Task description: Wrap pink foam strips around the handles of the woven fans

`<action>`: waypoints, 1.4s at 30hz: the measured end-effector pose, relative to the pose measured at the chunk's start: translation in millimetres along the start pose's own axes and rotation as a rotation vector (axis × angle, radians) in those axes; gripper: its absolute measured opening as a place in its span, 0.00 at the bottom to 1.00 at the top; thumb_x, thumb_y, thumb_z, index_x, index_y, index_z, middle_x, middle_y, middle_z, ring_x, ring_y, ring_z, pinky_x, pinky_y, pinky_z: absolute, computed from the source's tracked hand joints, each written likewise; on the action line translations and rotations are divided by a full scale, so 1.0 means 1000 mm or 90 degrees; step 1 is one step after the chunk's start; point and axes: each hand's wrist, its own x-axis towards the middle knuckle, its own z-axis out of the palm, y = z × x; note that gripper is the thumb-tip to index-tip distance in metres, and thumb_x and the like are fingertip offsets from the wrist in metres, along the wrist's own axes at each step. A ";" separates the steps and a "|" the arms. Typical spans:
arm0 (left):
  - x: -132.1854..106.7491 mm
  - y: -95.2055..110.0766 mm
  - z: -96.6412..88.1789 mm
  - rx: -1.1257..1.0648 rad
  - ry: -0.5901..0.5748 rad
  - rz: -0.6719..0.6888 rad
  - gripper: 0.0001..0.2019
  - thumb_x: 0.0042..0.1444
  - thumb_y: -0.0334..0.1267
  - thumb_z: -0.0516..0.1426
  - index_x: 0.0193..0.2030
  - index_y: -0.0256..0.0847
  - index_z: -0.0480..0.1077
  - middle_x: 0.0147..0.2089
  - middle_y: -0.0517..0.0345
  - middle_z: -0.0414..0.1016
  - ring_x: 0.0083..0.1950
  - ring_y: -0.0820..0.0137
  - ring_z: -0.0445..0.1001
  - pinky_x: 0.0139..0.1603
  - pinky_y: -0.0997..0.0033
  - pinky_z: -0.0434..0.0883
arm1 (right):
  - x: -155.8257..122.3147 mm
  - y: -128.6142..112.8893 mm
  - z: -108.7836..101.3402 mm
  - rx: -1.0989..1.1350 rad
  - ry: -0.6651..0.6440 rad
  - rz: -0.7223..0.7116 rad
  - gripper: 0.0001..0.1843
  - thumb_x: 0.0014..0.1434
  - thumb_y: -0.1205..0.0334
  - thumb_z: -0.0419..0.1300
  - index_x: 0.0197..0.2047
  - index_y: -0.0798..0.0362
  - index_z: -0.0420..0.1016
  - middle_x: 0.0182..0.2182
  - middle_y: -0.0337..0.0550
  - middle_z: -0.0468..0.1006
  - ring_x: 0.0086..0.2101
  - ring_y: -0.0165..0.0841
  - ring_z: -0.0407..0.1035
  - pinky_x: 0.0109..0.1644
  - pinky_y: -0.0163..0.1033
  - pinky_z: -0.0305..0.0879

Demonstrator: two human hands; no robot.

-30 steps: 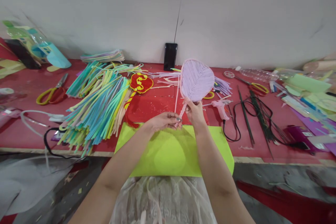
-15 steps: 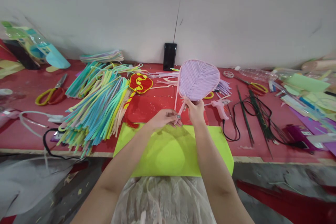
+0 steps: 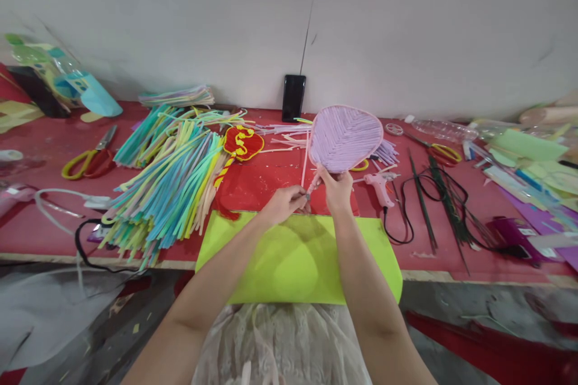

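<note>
A lilac hand fan [image 3: 347,138] with a pink rim, made of pipe cleaners, is held up tilted over the red board. My right hand [image 3: 336,186] grips its pink-wrapped handle just below the blade. At the handle's lower end, my left hand [image 3: 289,201] is closed in a pinch. A loose pink pipe cleaner [image 3: 305,162] rises from those fingers along the blade's left side; the fingers partly hide where it meets the handle. Beneath both hands lie the red board [image 3: 253,183] and a yellow-green sheet [image 3: 289,271].
To the left are a heap of coloured pipe cleaners [image 3: 167,186], a small red-and-yellow fan [image 3: 244,143] and scissors [image 3: 93,156]. A black phone [image 3: 293,98] leans on the wall. On the right lie a pink glue gun [image 3: 380,187], its black cord, dark stems [image 3: 422,204] and more scissors [image 3: 440,151].
The fan has tipped slightly to the right, and its blade sits a little lower. My left hand has shifted a little up and right along the handle's end.
</note>
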 end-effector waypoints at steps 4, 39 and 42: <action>-0.005 0.013 -0.002 -0.086 -0.088 0.003 0.13 0.52 0.46 0.56 0.30 0.36 0.64 0.25 0.58 0.71 0.27 0.74 0.73 0.34 0.72 0.69 | 0.001 0.004 -0.011 0.112 -0.107 0.133 0.15 0.38 0.51 0.68 0.21 0.54 0.72 0.17 0.35 0.71 0.15 0.21 0.58 0.17 0.28 0.58; -0.007 -0.006 -0.005 -0.410 -0.356 -0.117 0.18 0.41 0.46 0.65 0.30 0.33 0.66 0.17 0.64 0.62 0.17 0.78 0.63 0.16 0.79 0.61 | -0.013 0.000 -0.016 0.305 -0.383 0.122 0.27 0.38 0.47 0.68 0.19 0.51 0.53 0.14 0.24 0.52 0.10 0.17 0.36 0.08 0.27 0.35; -0.006 -0.005 -0.006 -0.420 -0.349 -0.132 0.19 0.40 0.45 0.65 0.30 0.33 0.66 0.17 0.65 0.61 0.17 0.78 0.63 0.16 0.79 0.61 | -0.012 -0.003 -0.015 0.355 -0.402 0.114 0.24 0.42 0.52 0.67 0.19 0.52 0.54 0.15 0.25 0.54 0.10 0.17 0.36 0.08 0.26 0.35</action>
